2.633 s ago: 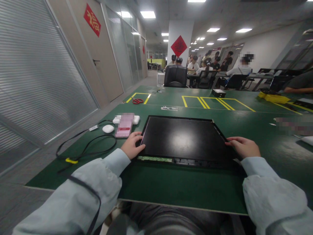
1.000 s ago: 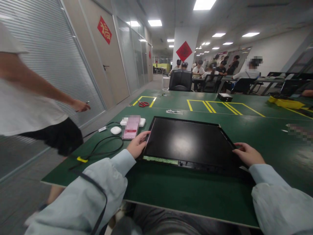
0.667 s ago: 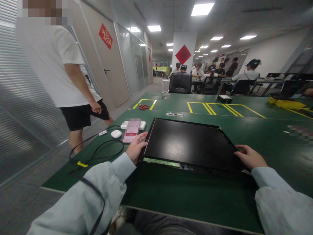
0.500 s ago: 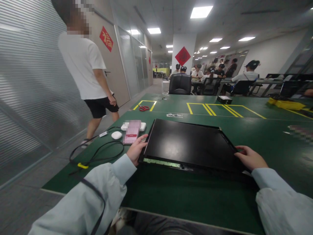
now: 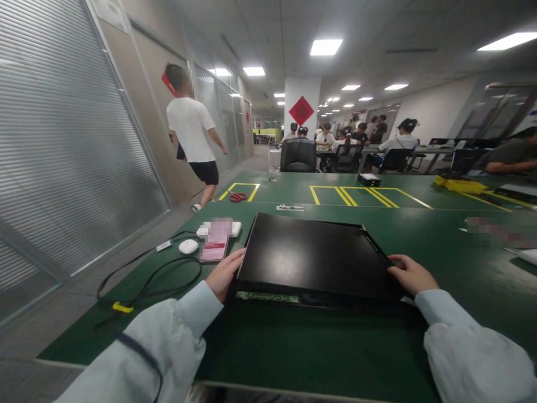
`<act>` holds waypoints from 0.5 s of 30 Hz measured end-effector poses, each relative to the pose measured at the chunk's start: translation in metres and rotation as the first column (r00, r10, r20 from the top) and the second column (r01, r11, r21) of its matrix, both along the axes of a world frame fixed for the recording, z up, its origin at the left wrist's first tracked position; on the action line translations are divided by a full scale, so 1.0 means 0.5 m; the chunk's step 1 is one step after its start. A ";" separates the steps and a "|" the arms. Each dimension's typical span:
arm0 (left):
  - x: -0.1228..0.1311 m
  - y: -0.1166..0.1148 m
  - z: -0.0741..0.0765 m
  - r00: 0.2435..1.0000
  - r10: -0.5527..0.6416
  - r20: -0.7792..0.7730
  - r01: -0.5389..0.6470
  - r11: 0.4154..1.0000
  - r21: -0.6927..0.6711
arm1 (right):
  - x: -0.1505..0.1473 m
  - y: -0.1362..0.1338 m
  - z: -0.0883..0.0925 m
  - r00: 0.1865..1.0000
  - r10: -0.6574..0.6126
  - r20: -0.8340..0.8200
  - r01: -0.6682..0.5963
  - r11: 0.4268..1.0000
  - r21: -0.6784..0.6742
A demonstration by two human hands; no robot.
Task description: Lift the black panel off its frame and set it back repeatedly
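Observation:
A black flat display panel [image 5: 310, 257] sits in a dark frame over the green table, with a strip of green circuit board [image 5: 268, 297] showing along its near edge. My left hand [image 5: 224, 274] grips the panel's left side, its fingertips partly hidden behind the edge. On the opposite side my right hand [image 5: 413, 274] holds the right edge, thumb on top and the other fingers underneath. Left of the panel lie a pink-screened phone [image 5: 216, 240], partly blurred, and a small white rounded case [image 5: 188, 247].
A black cable [image 5: 168, 291] with a yellow tie loops at the left. Red-handled scissors [image 5: 238, 197], a small black box [image 5: 369, 179] and a yellow item [image 5: 459, 183] lie farther back on the green table [image 5: 335, 347]. A person in a white shirt [image 5: 193, 131] walks at left; several others sit beyond.
The view has swung slightly right and up, so the table things appear shifted left and lower. The walking person has moved farther away. Both hands keep hold of the panel.

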State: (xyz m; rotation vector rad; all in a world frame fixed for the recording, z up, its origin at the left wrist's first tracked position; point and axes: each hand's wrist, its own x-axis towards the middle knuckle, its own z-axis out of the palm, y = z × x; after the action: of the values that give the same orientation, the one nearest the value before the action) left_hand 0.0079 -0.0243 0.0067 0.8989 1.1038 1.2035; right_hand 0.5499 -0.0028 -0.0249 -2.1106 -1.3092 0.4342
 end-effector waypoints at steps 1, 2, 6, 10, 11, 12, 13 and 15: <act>0.000 0.000 0.002 1.000 -0.012 -0.006 0.012 1.000 0.023 | -0.001 -0.001 0.000 1.000 -0.007 0.003 0.007 1.000 -0.003; 0.001 -0.001 0.005 1.000 -0.023 -0.010 0.024 0.999 0.047 | -0.002 -0.002 0.000 1.000 -0.012 0.004 0.012 1.000 -0.001; 0.002 -0.009 0.014 0.994 -0.106 -0.023 0.109 0.985 0.132 | -0.009 -0.009 0.003 1.000 -0.003 -0.001 0.003 1.000 0.026; -0.001 -0.018 0.014 0.986 -0.164 -0.024 0.165 0.976 0.145 | -0.017 -0.015 0.012 0.999 0.045 0.013 -0.046 0.999 0.011; -0.001 -0.020 0.014 0.986 -0.164 -0.022 0.165 0.976 0.145 | -0.019 -0.015 0.015 0.998 0.055 0.019 -0.055 0.998 0.001; -0.001 -0.021 0.012 0.987 -0.160 -0.017 0.160 0.976 0.148 | -0.020 -0.015 0.017 0.998 0.062 0.025 -0.062 0.998 -0.008; -0.001 -0.022 0.011 0.988 -0.153 -0.011 0.152 0.977 0.152 | -0.021 -0.016 0.020 0.997 0.067 0.031 -0.066 0.998 -0.015; -0.003 -0.021 0.005 0.990 -0.138 0.001 0.136 0.979 0.155 | -0.022 -0.016 0.024 0.997 0.069 0.044 -0.068 0.997 -0.020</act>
State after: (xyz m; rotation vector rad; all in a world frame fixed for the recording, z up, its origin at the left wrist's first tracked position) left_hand 0.0065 -0.0348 0.0095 1.0682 0.9331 1.1897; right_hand 0.5389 -0.0106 -0.0128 -2.1069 -1.4109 0.4321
